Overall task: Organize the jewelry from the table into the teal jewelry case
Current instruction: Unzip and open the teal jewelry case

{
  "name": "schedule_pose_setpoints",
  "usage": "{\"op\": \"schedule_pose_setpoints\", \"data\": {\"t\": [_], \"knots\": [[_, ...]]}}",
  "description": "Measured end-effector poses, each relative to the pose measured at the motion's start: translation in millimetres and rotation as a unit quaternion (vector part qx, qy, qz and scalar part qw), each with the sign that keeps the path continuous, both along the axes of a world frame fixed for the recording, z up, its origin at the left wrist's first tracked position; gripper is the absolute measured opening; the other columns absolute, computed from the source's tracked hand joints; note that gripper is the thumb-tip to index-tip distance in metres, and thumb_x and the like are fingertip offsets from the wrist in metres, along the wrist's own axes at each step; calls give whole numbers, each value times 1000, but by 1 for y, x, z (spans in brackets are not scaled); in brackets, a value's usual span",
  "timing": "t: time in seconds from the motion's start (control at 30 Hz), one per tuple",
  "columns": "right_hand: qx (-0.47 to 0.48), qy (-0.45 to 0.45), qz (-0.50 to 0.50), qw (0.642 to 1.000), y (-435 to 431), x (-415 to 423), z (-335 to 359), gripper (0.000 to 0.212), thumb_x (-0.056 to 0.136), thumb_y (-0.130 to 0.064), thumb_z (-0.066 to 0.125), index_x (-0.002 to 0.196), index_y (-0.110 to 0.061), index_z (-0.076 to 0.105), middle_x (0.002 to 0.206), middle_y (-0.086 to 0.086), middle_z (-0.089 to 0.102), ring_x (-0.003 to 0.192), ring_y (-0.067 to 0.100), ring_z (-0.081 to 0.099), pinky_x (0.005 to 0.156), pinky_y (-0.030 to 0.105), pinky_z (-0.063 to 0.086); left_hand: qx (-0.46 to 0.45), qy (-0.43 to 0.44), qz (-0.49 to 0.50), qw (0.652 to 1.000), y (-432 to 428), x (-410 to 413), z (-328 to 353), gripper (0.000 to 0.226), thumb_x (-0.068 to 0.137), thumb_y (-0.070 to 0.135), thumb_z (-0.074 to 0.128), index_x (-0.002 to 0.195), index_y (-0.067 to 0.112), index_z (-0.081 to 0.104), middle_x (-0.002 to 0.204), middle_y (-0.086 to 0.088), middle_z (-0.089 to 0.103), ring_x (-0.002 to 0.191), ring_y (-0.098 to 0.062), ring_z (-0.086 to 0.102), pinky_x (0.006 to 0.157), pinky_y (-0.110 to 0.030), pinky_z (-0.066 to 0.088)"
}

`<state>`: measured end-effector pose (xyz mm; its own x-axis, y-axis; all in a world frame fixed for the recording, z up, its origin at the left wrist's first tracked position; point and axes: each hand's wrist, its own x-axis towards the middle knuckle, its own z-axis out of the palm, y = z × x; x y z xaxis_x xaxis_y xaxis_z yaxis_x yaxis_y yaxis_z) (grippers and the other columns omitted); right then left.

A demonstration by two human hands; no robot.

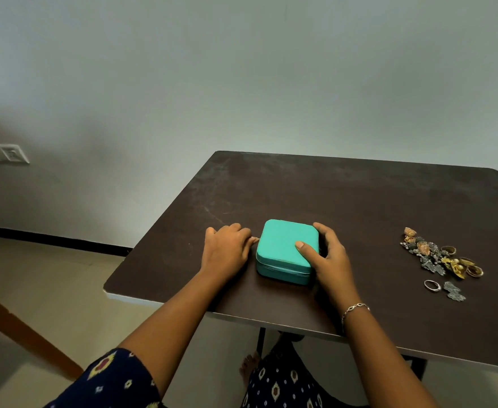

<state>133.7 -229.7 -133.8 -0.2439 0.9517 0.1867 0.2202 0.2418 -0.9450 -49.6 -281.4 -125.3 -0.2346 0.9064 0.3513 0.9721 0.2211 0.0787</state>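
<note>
Near the front left of the dark brown bench (345, 195): a teal jewelry case (283, 245), lying flat, closed, zip line visible round its side.

At the case's left edge: the left hand (227, 248), knuckles up, fingers (243, 235) curled and pinching a small gold zip pull (255, 238) right at the far-left corner of the case.

On the opposite side: the right hand (330, 257), gripping the case, thumb (305, 250) laid flat across the lid and the remaining fingers wrapped round the right wall. Thin silver bracelet (355, 309) on that wrist.

Well apart from the case, toward the right side of the bench: a loose heap of jewelry (439, 254), with gold dome-shaped earrings, gold rings and dark grey ornate pieces tangled together; too small to count. Just in front of the heap, lying apart from it: a silver ring (432, 285) and, beside that, a grey leaf-shaped piece (453, 290).

Beyond the bench: plain pale wall, with a white switch plate (8, 153) low on the left. At the lower left: a slanted wooden frame (21, 328) over a light tiled floor. At the bottom: dark patterned sleeve (115, 378) and a bare foot (249, 366) under the bench.
</note>
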Motion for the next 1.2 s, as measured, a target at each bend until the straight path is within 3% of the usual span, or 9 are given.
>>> {"op": "schedule_pose_setpoints", "data": {"t": [0.3, 0.5, 0.83, 1.1, 1.2], "knots": [[6, -2, -6, 1000, -1, -1, 0, 53, 82, -25, 65, 130, -21, 43, 128, 2, 50, 113, 18, 49, 91, 36, 47, 6, -29, -12, 999, 24, -8, -1, 30, 97, 38, 37, 106, 24, 62, 102, 2, 60, 94, -18, 55, 74, -32, 24], [5, -11, 0, 1000, -1, 0, 2, 54, 83, -25, 64, 132, -21, 40, 131, 2, 48, 112, 15, 47, 83, 27, 44, 9, -32, -42, 999, 31, -15, -1, 29, 96, 38, 39, 108, 25, 63, 101, 3, 61, 94, -17, 56, 74, -31, 27], [2, -21, 24, 999, 1, 0, 2, 54, 82, -29, 64, 131, -25, 42, 128, -2, 49, 111, 14, 48, 92, 39, 49, 32, -2, -48, 998, 39, -18, -1, 29, 96, 35, 40, 103, 21, 65, 95, 0, 63, 88, -19, 57, 73, -31, 27], [1, -14, 18, 1000, 0, 0, 0, 55, 82, -28, 65, 131, -24, 42, 129, -1, 49, 113, 15, 48, 94, 39, 47, 6, -101, -66, 993, 55, -7, 0, 27, 95, 26, 43, 108, 18, 65, 99, -5, 60, 93, -22, 55, 78, -33, 37], [1, -11, 15, 1000, 0, 1, 0, 55, 82, -28, 66, 131, -24, 43, 129, -1, 49, 113, 15, 48, 94, 39, 47, 57, -222, -64, 971, 46, -7, -6, 28, 96, 27, 43, 108, 16, 66, 101, -6, 63, 97, -21, 56, 77, -32, 41]]}}
